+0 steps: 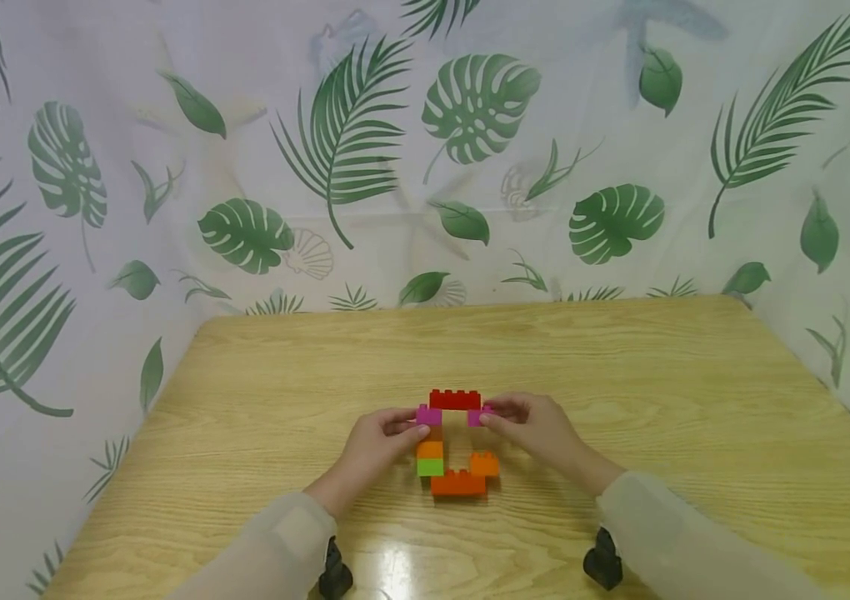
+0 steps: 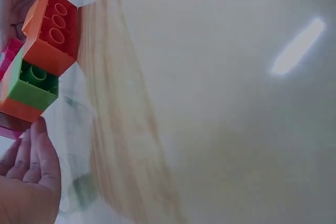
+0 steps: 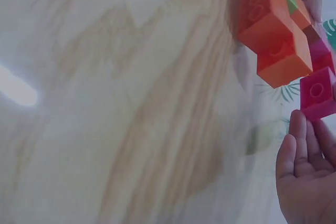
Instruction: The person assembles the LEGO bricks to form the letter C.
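Toy building bricks form a frame shape over the table. My left hand (image 1: pixel 376 442) pinches the left column near its magenta brick (image 1: pixel 428 417) and the brown brick (image 1: pixel 436 433) under it. Lower in that column come an orange brick (image 1: pixel 430 450) and a green brick (image 2: pixel 32 85). A long red brick (image 1: pixel 455 401) spans the top. On the right, my right hand (image 1: pixel 537 425) pinches another magenta brick (image 3: pixel 316 92), whose hollow underside shows. A gap separates it from the lower orange brick (image 1: pixel 484 465), which sits on a long orange-red brick (image 1: pixel 458 484) at the bottom.
The wood-grain table (image 1: pixel 282 375) reaches back to a leaf-patterned cloth (image 1: pixel 365 250) that hangs behind and at both sides. Black wrist mounts (image 1: pixel 603 560) are fixed under the sleeves. Light glares off the tabletop near the front.
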The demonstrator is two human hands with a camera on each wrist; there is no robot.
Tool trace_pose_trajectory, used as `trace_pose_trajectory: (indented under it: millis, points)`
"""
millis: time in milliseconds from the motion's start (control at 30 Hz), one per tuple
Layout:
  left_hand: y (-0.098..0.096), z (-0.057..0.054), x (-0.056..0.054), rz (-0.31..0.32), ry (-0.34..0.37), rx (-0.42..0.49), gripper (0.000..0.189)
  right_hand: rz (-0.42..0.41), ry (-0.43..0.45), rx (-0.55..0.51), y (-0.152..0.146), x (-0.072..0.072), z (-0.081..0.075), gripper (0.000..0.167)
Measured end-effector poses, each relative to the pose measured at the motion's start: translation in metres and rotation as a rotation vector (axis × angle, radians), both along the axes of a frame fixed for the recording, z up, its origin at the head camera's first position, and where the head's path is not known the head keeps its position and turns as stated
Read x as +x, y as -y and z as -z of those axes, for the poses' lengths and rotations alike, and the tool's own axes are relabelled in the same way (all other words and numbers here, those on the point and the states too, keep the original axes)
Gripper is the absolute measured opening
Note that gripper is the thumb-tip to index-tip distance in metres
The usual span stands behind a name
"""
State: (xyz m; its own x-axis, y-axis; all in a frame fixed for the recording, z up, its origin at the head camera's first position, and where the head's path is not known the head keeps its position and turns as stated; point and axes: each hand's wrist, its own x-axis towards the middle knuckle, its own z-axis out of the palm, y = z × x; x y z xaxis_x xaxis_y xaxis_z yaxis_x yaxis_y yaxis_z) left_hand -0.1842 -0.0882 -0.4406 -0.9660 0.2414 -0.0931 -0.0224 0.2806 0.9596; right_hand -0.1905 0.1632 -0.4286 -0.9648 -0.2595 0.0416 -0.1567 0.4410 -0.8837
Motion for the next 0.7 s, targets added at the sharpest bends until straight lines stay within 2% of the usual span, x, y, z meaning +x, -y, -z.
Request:
trace_pose_trajectory:
  millis: [133, 367, 500, 700]
  points:
    - [-0.003, 0.001, -0.003, 0.001, 0.030, -0.019, 0.050, 0.072, 0.039, 0.056, 0.003, -0.004, 0.006, 0.043]
    - [-0.005, 0.002, -0.003, -0.012, 0.053, -0.060, 0.048, 0.111, 0.097, 0.113, 0.007, -0.003, 0.012, 0.045]
    - [-0.007, 0.003, -0.003, -0.043, 0.062, -0.075, 0.045, 0.120, 0.109, 0.121, 0.009, -0.003, 0.013, 0.043]
    - [-0.009, 0.001, -0.001, -0.072, 0.039, -0.132, 0.041, 0.140, 0.085, 0.182, 0.011, -0.003, 0.014, 0.041]
